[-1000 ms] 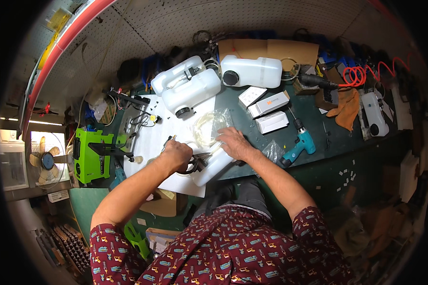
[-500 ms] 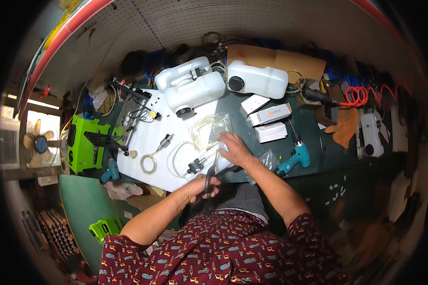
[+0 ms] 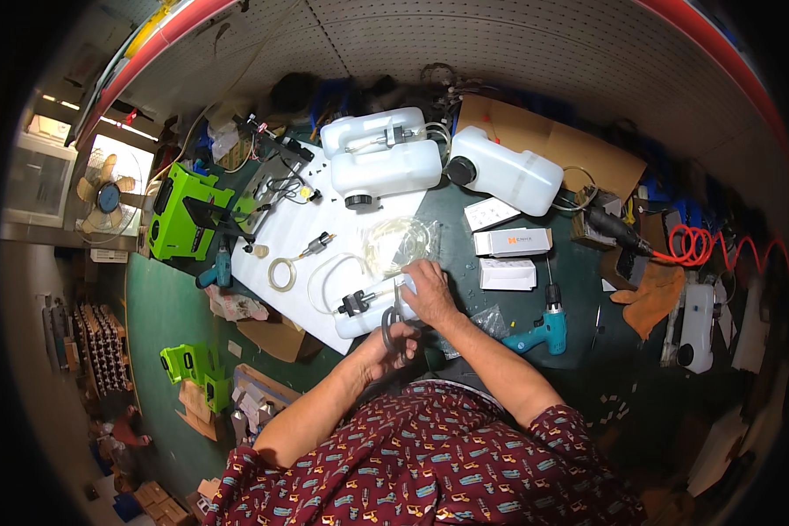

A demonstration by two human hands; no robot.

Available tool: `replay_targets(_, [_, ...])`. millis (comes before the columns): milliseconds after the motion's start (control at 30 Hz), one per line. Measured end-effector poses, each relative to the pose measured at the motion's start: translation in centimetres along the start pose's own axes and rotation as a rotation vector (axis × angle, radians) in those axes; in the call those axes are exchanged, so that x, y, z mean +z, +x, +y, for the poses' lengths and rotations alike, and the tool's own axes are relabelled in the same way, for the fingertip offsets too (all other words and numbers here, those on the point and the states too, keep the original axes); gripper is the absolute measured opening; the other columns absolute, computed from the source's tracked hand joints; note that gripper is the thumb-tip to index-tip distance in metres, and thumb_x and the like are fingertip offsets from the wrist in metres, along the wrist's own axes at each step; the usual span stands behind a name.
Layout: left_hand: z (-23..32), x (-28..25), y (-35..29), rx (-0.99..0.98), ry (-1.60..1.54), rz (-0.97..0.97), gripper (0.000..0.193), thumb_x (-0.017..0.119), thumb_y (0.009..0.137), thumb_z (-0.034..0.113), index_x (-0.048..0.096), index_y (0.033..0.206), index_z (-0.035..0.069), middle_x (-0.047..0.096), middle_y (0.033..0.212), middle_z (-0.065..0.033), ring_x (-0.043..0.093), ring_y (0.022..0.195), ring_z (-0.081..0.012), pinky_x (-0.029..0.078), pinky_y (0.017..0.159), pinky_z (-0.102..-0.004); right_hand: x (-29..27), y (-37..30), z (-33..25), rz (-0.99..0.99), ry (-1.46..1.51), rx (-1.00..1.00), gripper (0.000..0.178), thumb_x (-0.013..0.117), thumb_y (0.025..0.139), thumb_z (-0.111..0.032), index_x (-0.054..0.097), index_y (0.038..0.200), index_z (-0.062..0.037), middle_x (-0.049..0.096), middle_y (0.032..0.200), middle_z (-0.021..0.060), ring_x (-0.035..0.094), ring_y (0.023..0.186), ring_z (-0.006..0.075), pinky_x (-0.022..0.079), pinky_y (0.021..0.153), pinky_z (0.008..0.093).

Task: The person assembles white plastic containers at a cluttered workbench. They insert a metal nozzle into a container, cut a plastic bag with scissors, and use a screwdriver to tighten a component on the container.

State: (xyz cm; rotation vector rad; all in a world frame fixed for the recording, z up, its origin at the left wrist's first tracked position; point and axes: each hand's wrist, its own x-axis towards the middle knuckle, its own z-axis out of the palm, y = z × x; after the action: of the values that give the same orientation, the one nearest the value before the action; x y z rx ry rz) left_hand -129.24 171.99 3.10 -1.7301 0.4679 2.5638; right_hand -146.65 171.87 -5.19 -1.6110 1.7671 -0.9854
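A small white plastic tank (image 3: 348,326) lies at the near edge of the bench, with a black fitting (image 3: 355,303) on its upper side. My right hand (image 3: 430,296) is closed over the tank's right end, its fingers bent around it. In my left hand (image 3: 387,351) is a pair of scissors (image 3: 387,324) with dark handles, the blades pointing away from me along the tank near my right fingers. Whether the blades touch tubing there cannot be made out. Just beyond my right hand lies a coil of clear tubing (image 3: 393,243) in a plastic bag.
Larger white tanks (image 3: 386,175) stand at the back on a white sheet (image 3: 276,254). White boxes (image 3: 513,241) and a teal drill (image 3: 543,331) lie to the right. A smaller tubing coil (image 3: 281,274) and a green case (image 3: 180,210) are on the left.
The view has shifted, so the bench sits further right in the picture. My hands stay at the tank, the left still holding the scissors, which look more upright.
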Motion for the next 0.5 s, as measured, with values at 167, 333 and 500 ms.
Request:
replay_targets(167, [-0.8, -0.1, 0.6, 0.066, 0.021, 0.064, 0.024, 0.071, 0.094, 0.031, 0.066, 0.102, 0.009, 0.067, 0.077, -0.0012, 0.062, 0.064, -0.0145, 0.044, 0.052, -0.0264, 0.0, 0.2, 0.1, 0.007, 0.018, -0.018, 0.041, 0.075, 0.087, -0.016, 0.064, 0.126, -0.0083, 0.060, 0.124, 0.0116, 0.053, 0.123, 0.0344, 0.043, 0.103, 0.0485])
replay_targets(333, [-0.7, -0.6, 1.2, 0.154, 0.335, 0.247, 0.026, 0.074, 0.087, 0.029, 0.071, 0.093, 0.004, 0.069, 0.076, -0.0063, 0.064, 0.061, -0.0177, 0.050, 0.052, -0.0318, 0.1, 0.3, 0.7, 0.003, 0.018, -0.034, 0.042, 0.075, 0.088, -0.018, 0.064, 0.128, -0.0081, 0.060, 0.128, 0.0117, 0.054, 0.124, 0.0346, 0.043, 0.104, 0.0486])
replay_targets(500, [-0.2, -0.5, 1.0, 0.267, 0.989, 0.619, 0.050, 0.077, 0.080, 0.041, 0.076, 0.089, -0.007, 0.075, 0.085, -0.0243, 0.075, 0.078, -0.0344, 0.058, 0.071, -0.0462, 0.3, 0.3, 1.2, 0.044, 0.062, -0.057, 0.042, 0.072, 0.091, -0.019, 0.064, 0.130, -0.0078, 0.060, 0.132, 0.0124, 0.054, 0.125, 0.0354, 0.044, 0.105, 0.0496])
